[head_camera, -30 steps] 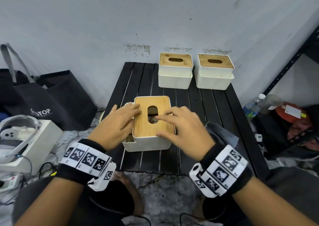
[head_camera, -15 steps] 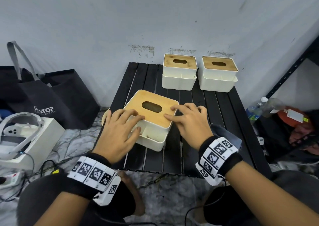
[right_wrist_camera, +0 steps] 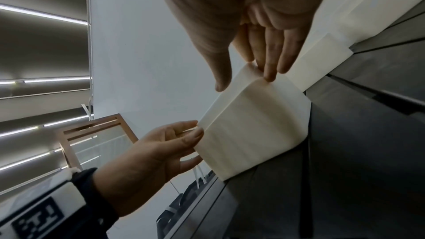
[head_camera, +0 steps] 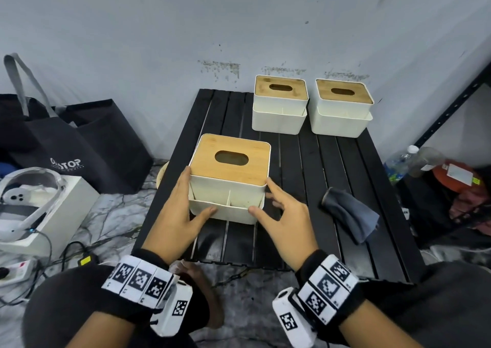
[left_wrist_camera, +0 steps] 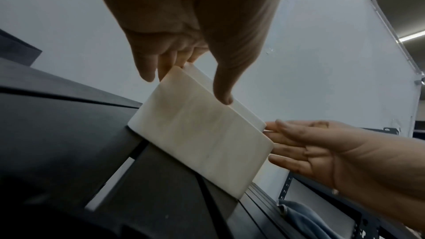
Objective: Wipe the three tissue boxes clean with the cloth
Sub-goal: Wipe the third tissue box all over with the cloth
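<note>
The nearest tissue box [head_camera: 229,177], white with a bamboo lid, stands upright on the black slatted table [head_camera: 313,167], its open front compartments facing me. My left hand [head_camera: 183,212] lies along its left side with straight fingers, thumb across the front wall. My right hand [head_camera: 281,215] has straight fingers against the right side, thumb near the front corner. The wrist views show the box [left_wrist_camera: 202,143] [right_wrist_camera: 253,124] between both flat hands. Two more boxes [head_camera: 280,106] [head_camera: 342,108] stand at the back. The grey cloth [head_camera: 350,220] lies crumpled on the table, right of my right hand.
A black tote bag [head_camera: 79,145] and a white box with a headset [head_camera: 32,201] sit on the floor to the left, with cables. A black shelf frame [head_camera: 451,103], bottles [head_camera: 403,161] and a red item stand to the right. The wall is just behind the table.
Both hands slid off the lid down to the box's sides. The box was turned and shifted away from me, so its compartments now face me. The cloth came into full view.
</note>
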